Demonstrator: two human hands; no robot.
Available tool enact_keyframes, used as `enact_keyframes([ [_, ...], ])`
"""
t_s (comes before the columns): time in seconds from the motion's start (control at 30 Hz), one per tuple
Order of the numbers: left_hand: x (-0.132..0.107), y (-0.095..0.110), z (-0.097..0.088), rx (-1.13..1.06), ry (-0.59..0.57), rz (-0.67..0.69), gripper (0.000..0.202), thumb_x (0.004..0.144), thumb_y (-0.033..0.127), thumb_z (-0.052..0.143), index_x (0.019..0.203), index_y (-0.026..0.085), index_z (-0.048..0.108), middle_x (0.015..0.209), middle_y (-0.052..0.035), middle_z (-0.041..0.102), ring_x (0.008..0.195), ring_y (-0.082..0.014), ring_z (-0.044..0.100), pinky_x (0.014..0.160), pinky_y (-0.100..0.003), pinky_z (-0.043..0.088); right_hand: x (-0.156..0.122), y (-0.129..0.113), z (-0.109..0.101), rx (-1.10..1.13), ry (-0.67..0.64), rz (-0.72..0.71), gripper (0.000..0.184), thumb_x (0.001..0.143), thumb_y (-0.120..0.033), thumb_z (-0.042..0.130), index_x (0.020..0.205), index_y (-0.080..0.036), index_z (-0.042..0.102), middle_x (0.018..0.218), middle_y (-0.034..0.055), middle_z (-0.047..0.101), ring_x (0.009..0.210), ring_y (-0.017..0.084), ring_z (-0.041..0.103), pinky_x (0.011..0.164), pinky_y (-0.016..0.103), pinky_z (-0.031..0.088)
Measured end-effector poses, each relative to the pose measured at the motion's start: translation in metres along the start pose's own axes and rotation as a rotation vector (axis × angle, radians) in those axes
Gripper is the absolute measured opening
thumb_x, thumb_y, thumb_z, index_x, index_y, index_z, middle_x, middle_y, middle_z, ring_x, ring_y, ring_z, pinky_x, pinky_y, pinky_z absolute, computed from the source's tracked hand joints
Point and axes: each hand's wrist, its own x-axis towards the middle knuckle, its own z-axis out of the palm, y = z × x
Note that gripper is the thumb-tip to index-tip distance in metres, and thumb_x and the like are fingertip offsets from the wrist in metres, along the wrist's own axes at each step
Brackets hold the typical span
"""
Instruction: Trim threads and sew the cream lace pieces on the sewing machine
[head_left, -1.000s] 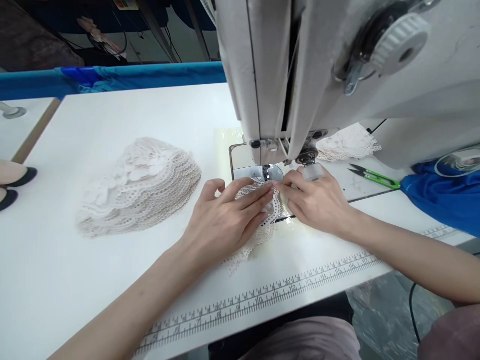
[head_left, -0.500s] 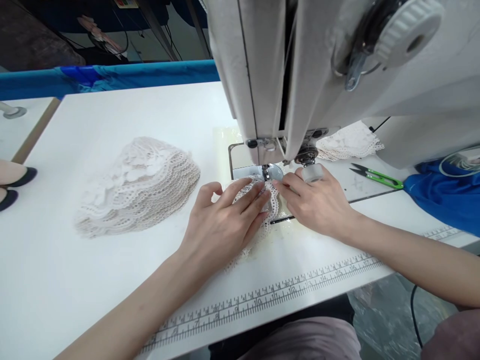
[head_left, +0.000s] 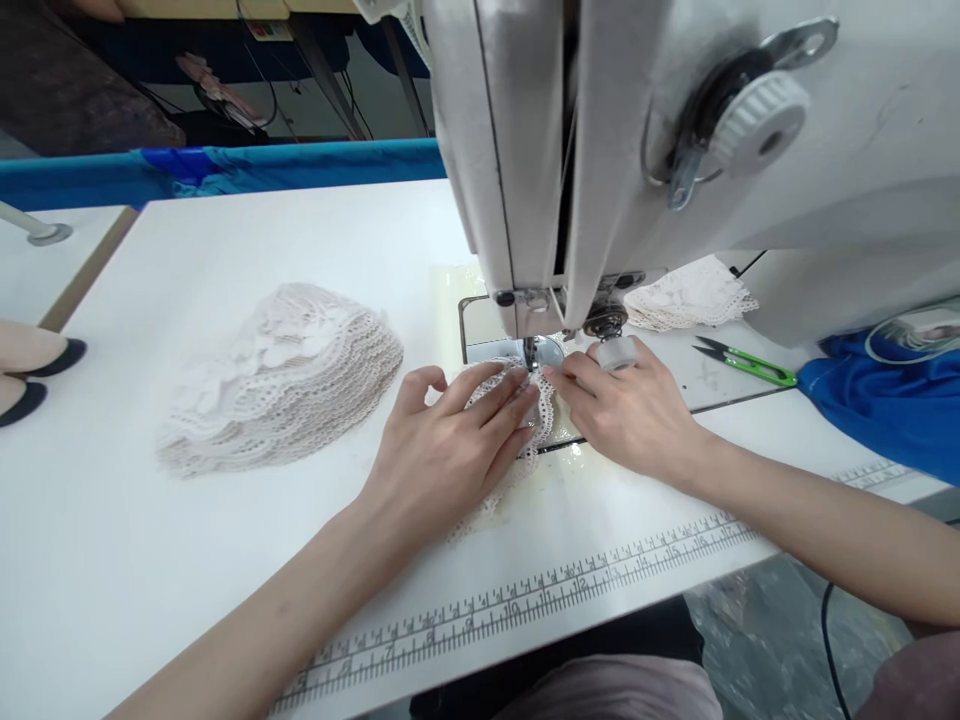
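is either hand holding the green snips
No, the green snips lie by the blue cloth, apart from the left hand and the right hand.

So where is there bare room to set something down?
Bare white tabletop lies behind the lace stack, toward the far blue cloth, and between stack and left forearm. Crowded: beneath the sewing machine, with left hand, right hand and lace piece.

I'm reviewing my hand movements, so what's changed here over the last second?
Your bare left hand slid its fingertips slightly left, away from your bare right hand, exposing more scalloped white lace between them. Nothing was visibly taken up or let go. The fanned off-white lace stack and green-handled snips stayed put.
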Motion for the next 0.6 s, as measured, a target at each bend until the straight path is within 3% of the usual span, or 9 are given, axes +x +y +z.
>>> enact_keyframes([
  [0.4, 0.0010, -0.0017, 0.0005, -0.030, -0.049, -0.055, 0.027, 0.097, 0.024, 0.043, 0.122, 0.028, 0.054, 0.121, -0.0025, 0.066, 0.115, -0.0261, 0.059, 0.086, -0.045, 0.036, 0.0023, 0.0011, -0.0001, -0.038, -0.049, 0.014, 0.026, 0.087, -0.013, 0.048, 0.105, -0.013, 0.066, 0.098, 0.0093, 0.066, 0.082, 0.019, 0.050, 0.073, 0.034, 0.028],
  [0.6, 0.0005, -0.0064, 0.0076, 0.036, 0.019, -0.009, 0.026, 0.096, 0.027, 0.046, 0.121, 0.025, 0.055, 0.119, -0.0046, 0.067, 0.111, -0.0258, 0.060, 0.085, -0.045, 0.037, 0.0021, 0.0027, 0.0010, -0.030, -0.011, 0.021, 0.028, 0.089, -0.010, 0.045, 0.106, -0.014, 0.066, 0.098, 0.0082, 0.067, 0.081, 0.018, 0.052, 0.072, 0.034, 0.029],
])
